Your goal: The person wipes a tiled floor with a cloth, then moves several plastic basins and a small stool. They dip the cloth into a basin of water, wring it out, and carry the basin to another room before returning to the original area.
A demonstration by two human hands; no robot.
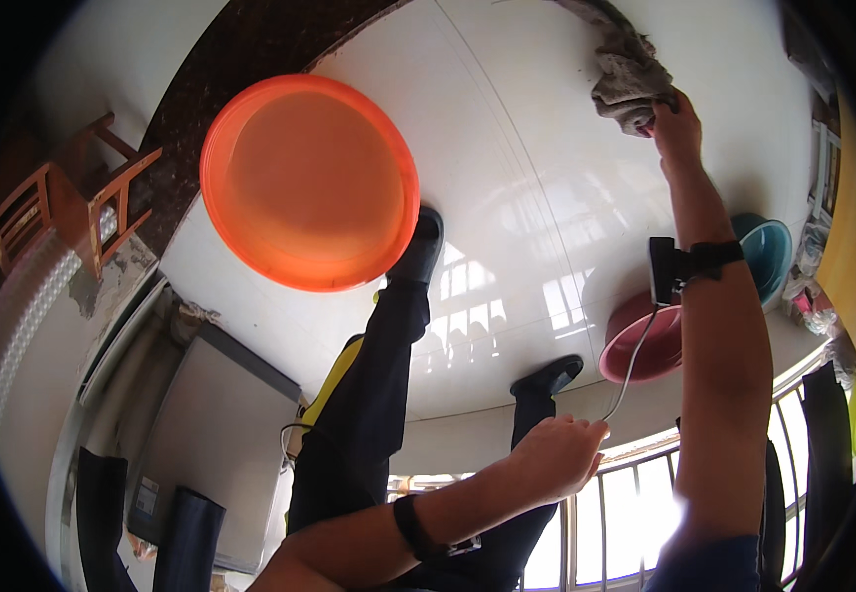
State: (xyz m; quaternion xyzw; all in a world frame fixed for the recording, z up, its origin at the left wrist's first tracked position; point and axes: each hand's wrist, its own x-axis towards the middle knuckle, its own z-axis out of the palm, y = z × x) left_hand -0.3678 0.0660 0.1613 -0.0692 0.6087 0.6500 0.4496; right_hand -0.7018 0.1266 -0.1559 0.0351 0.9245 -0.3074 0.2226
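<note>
White floor (507,187): wiping seems unfinished; right hand (679,131), upper right, clamped on grey cloth (629,84); left hand (558,457), lower centre, curled, hold unclear.

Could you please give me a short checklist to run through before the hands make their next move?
1. Cloth held: ok, the right hand grips it.
2. Left hand free: cannot tell; the cable runs to it, but a grip on it is unclear.
3. Cable away from the cloth: ok, it hangs well apart, from the black box on the right forearm.
4. Orange basin clear of the left shoe: cannot tell; they overlap in view, contact unclear.
5. Floor dry: cannot tell; it shines with window reflections.
</note>
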